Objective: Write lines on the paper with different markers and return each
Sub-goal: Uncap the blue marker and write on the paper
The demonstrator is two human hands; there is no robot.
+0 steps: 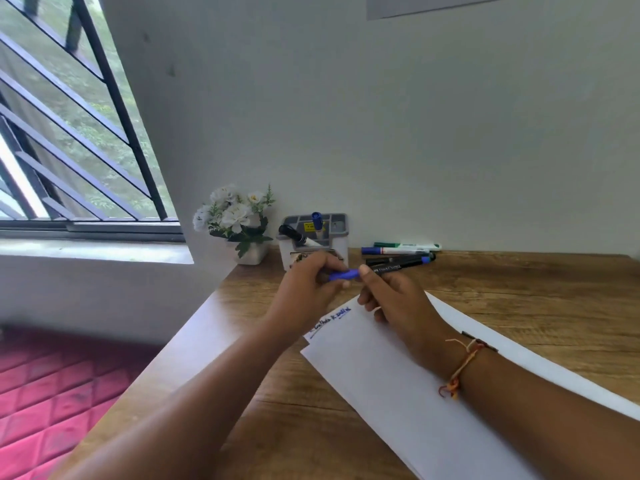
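Both hands hold one marker above the far corner of the white paper (391,372). My left hand (311,282) pinches its blue cap (343,274). My right hand (394,296) grips the black barrel (398,266), whose blue tail end points right. Cap and barrel meet between my fingertips; I cannot tell whether the cap is fully seated. Blue handwriting (330,318) runs along the paper's far-left corner. Other markers (401,249), blue, green and black, lie against the wall behind my hands.
A grey and white pen holder (315,237) with a blue and a black marker stands at the wall. A pot of white flowers (239,223) sits left of it. The wooden desk (519,289) ends at left above a red floor. A barred window fills the left.
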